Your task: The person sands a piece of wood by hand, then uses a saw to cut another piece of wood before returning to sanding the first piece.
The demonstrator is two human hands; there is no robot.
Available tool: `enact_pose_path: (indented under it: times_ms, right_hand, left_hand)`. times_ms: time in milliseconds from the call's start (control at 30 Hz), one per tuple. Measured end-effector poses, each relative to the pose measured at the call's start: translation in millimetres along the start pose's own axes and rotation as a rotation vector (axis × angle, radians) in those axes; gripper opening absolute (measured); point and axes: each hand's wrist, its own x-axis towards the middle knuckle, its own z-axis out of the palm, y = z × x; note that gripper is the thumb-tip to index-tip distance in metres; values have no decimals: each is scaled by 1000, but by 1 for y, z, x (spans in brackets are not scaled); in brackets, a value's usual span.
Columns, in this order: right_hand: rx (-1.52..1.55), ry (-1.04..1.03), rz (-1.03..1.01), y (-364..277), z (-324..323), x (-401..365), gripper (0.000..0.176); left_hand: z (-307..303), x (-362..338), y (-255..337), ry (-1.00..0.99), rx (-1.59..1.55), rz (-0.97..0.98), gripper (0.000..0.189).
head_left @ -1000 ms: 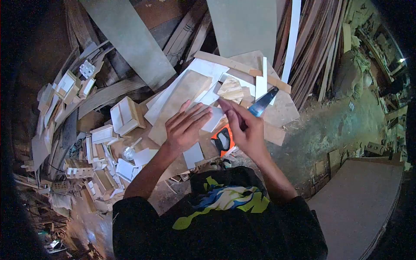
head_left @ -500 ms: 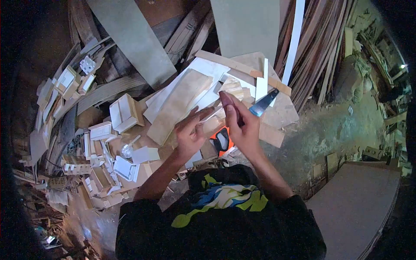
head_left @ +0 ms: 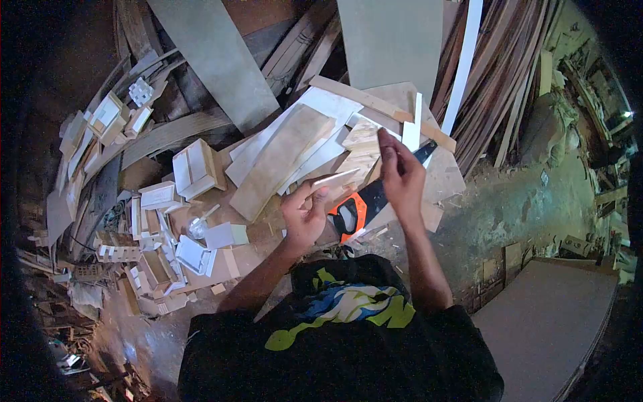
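Note:
My left hand [head_left: 305, 213] is closed on a thin, pale flat piece of wood [head_left: 336, 179], gripped at its near end and pointing to the right. My right hand [head_left: 403, 175] is raised to the right of it, thumb and fingers pinching a small reddish-brown piece [head_left: 382, 138], seen nearly edge-on. I cannot tell what that piece is. Beneath and between my hands lies a hand saw with an orange and black handle [head_left: 360, 209]; its dark blade [head_left: 377, 195] runs to the upper right, partly behind my right hand. Light wood pieces with streaked grain [head_left: 362, 136] lie just beyond.
A broad wooden board [head_left: 281, 164] rests on white sheets [head_left: 328, 107]. Small box-like pieces [head_left: 195, 171] and offcuts crowd the left. Long thin strips [head_left: 502, 74] lean at the back right. A stack of flat sheets [head_left: 546, 321] stands at the lower right.
My right hand has moved right and turned, carrying the reddish-brown piece away from my left hand. The pale wood piece in my left hand now shows more clearly, and more of the saw is visible.

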Motion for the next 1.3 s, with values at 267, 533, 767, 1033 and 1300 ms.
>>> enact_pose_path:
  times_ms: [267, 533, 767, 1033, 1300]
  right_hand:
    - [184, -91, 201, -34, -16, -18, 34]
    - [-146, -173, -67, -48, 0, -26, 34]
    - [-128, -120, 6, -62, 11, -24, 31]
    - [-69, -37, -85, -47, 12, -32, 33]
    - [139, -11, 198, -11, -15, -15, 32]
  left_hand:
    - [0, 10, 18, -120, -447, -430, 31]
    - [5, 6, 21, -109, -314, -345, 28]
    - [13, 2, 22, -19, -185, -237, 24]
    - [30, -19, 18, 72, -155, -159, 23]
    - [27, -23, 41, 80, 151, 223, 18]
